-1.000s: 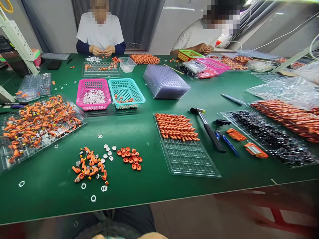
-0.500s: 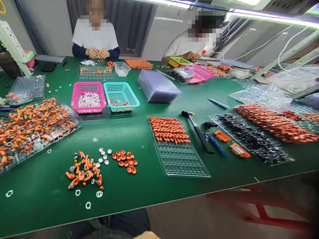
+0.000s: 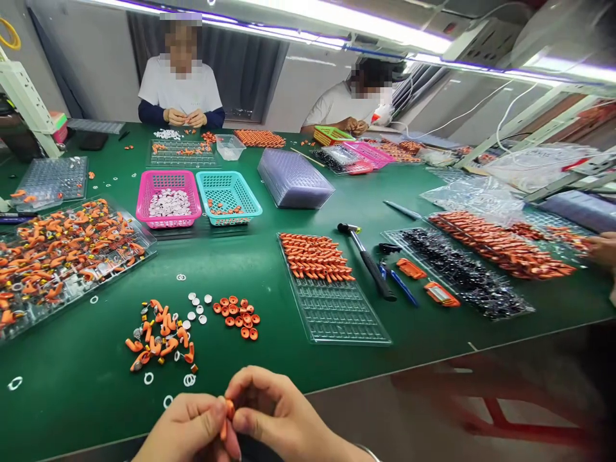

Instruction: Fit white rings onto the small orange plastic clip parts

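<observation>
At the near table edge, my left hand (image 3: 190,427) pinches a small orange earbud-shaped piece (image 3: 230,409), its stem pointing down between my fingers. My right hand (image 3: 274,407) closes thumb and forefinger on the round upper end of the same piece; my fingers cover part of it. Just beyond my hands lies a loose pile of orange stemmed pieces (image 3: 163,333) with yellow and metal bits on them. Beside that pile are white round discs (image 3: 197,309) and orange round caps (image 3: 237,316). White rings (image 3: 189,380) lie close to my left hand.
A clear tray (image 3: 344,314) holds rows of orange pieces. Right of it lie a hammer (image 3: 368,260), blue-handled pliers (image 3: 403,287) and a heap of black parts (image 3: 457,269). Pink (image 3: 143,199) and turquoise (image 3: 255,204) baskets stand behind. Two people sit opposite; another hand (image 3: 601,250) shows at right.
Both my hands have come into view at the bottom, holding the orange piece. The view has tilted up slightly. A co-worker's hand has appeared at the right edge.
</observation>
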Demonstrator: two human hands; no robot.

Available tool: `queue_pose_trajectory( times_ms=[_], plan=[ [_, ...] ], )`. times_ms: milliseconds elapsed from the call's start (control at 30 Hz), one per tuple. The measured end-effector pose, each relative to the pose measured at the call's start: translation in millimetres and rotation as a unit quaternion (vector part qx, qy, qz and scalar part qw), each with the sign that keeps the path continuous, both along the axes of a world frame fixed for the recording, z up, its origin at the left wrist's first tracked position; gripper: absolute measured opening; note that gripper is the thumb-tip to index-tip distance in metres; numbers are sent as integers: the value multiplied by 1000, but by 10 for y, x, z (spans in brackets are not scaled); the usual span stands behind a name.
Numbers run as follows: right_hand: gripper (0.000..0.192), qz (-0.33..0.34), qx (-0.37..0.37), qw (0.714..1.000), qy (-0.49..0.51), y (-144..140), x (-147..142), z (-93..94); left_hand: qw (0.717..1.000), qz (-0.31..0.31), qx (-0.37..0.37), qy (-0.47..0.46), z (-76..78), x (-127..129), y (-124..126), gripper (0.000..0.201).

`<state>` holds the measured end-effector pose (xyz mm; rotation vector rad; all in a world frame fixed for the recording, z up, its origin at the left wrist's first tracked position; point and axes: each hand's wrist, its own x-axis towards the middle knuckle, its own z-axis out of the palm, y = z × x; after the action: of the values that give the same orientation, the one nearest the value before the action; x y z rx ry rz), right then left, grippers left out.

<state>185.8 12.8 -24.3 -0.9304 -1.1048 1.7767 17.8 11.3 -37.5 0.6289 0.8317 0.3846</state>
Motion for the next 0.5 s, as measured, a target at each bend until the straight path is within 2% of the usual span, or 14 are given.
queue_pose_trajectory(
  times_ms=[67, 167, 333, 400, 500],
  plan=[
    [36, -25, -35, 998, 41, 16, -17, -14, 999, 34, -30, -25, -5, 49, 17, 64],
    [34, -56, -41, 996, 60, 0, -40, -66, 997, 54, -39, -29, 14, 48, 9, 59],
    [23, -117, 43, 992, 30, -40, -71, -67, 996, 76, -27, -36, -41, 19, -12, 56],
    [24, -144, 90, 985, 2, -49, -89, -50, 989, 89, -47, -113, -96, 31, -17, 52],
    [24, -153, 136, 978, -46, -41, -123, -20, 954, 84, -89, -274, -134, 53, -15, 47]
  ],
)
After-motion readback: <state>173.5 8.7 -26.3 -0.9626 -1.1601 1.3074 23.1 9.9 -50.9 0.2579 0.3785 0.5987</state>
